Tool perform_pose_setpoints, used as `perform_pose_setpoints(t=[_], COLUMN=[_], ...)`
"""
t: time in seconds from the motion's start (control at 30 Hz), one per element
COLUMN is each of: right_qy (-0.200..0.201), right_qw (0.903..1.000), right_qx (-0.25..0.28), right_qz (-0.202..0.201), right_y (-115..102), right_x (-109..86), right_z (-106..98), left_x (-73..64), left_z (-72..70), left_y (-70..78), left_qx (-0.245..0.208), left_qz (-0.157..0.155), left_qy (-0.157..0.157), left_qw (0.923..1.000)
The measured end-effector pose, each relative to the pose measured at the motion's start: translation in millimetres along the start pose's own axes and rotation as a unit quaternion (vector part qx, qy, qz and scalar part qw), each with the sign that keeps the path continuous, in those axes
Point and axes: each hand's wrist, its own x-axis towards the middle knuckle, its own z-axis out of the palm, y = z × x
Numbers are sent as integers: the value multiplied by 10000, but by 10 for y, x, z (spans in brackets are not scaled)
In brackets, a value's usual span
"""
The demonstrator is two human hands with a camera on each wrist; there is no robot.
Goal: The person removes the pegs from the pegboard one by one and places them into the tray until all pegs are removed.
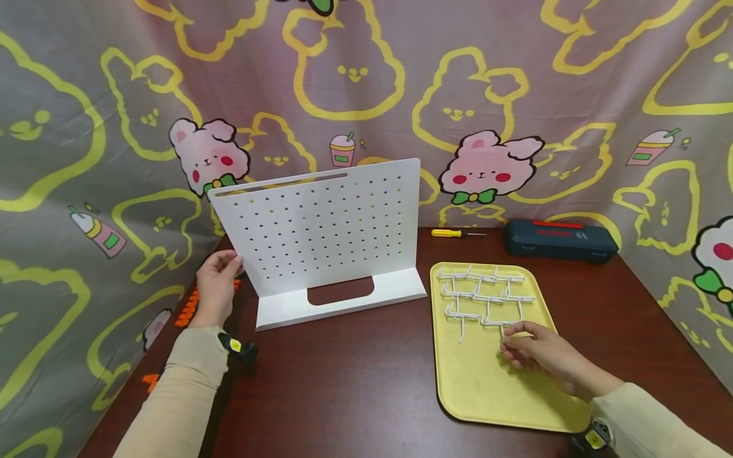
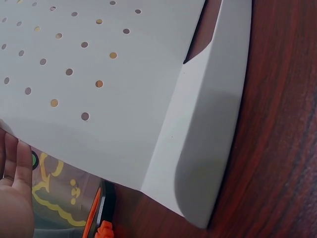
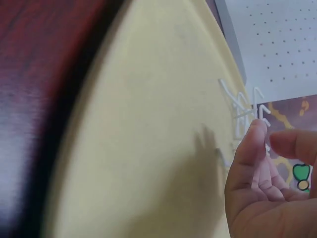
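A white pegboard (image 1: pixel 329 222) stands upright on its flat, folded base, left of the middle of the table. At its left edge my left hand (image 1: pixel 216 286) pinches the board between thumb and fingers; the left wrist view shows fingertips (image 2: pixel 22 161) right at that edge. Several white wire pegboard hooks (image 1: pixel 489 299) lie in rows on a yellow tray (image 1: pixel 481 388) to the right. My right hand (image 1: pixel 541 356) is over the tray, fingertips close to the end of the nearest hook (image 1: pixel 498 323). In the right wrist view, thumb and forefinger stand slightly apart beside the hooks (image 3: pixel 237 114).
Behind the tray lie a yellow-handled screwdriver (image 1: pixel 446 233) and a dark blue Bosch case (image 1: pixel 561 242). Orange toothed pieces (image 1: pixel 188 308) lie along the left side of the table. A patterned curtain (image 1: pixel 355 70) encloses the back and sides.
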Motion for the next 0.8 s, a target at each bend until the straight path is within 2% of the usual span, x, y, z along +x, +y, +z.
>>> perform_pose_setpoints(t=[0.2, 0.4, 0.5, 0.6, 0.67, 0.7, 0.77, 0.8], right_qy=[-154, -37, -30, -51, -8, 31, 139, 188], right_qw=[9987, 9952, 9911, 9833, 9741, 9660, 9424, 9247], right_qx=[-301, -617, -906, -1327, -1702, -1963, -2541, -2870], right_qz=[-371, -760, -973, -1246, -1492, -1680, -2171, -2492], right_y=[-134, -372, -484, -586, -656, -688, -750, -775], right_x=[65, 122, 147, 163, 172, 178, 191, 199], right_z=[-3, -60, -59, -18, 26, 53, 117, 152], left_x=[22, 11, -21, -79, -144, -194, -313, -381], left_z=[-14, -47, -44, -29, -8, 14, 71, 107], left_y=[-7, 48, 117, 237, 344, 411, 552, 620], left_qx=[192, 429, 368, 53, -158, -250, -296, -166], left_qz=[28, -27, 43, 215, 488, 687, 1252, 1581], left_qy=[-91, -201, -11, 425, 717, 814, 778, 630], left_qw=[9998, 9989, 9993, 9988, 9961, 9940, 9886, 9853])
